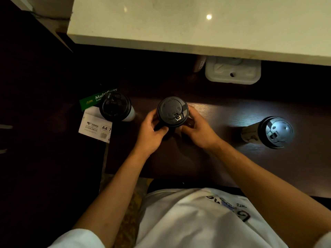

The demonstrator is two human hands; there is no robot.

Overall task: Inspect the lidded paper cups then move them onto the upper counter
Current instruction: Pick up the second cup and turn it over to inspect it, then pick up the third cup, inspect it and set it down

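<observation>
**Both hands grip the middle lidded cup over the dark surface**

The left hand [152, 129] and right hand [197, 129] wrap the sides of the middle cup [172, 111] from either side, fingers curled around its wall; its black lid faces the camera, the embossed marks on it too small to read. The cup's body is mostly hidden beneath the lid and the hands.

A second lidded cup [115, 109] stands to the left, partly over a green paper pack [91, 102] printed "MultiCopy", with a white label [96, 127] showing "A4". A third cup [268, 132] stands well apart to the right, its lid catching a bright glare; printing on its side is illegible.

All three are on the dark wood-grain surface [215, 158]. The pale upper counter [179, 24] runs across the top, and a white moulded object [232, 72] sits half hidden below its edge. The white shirt [197, 221] carries cut-off, unreadable lettering.
</observation>
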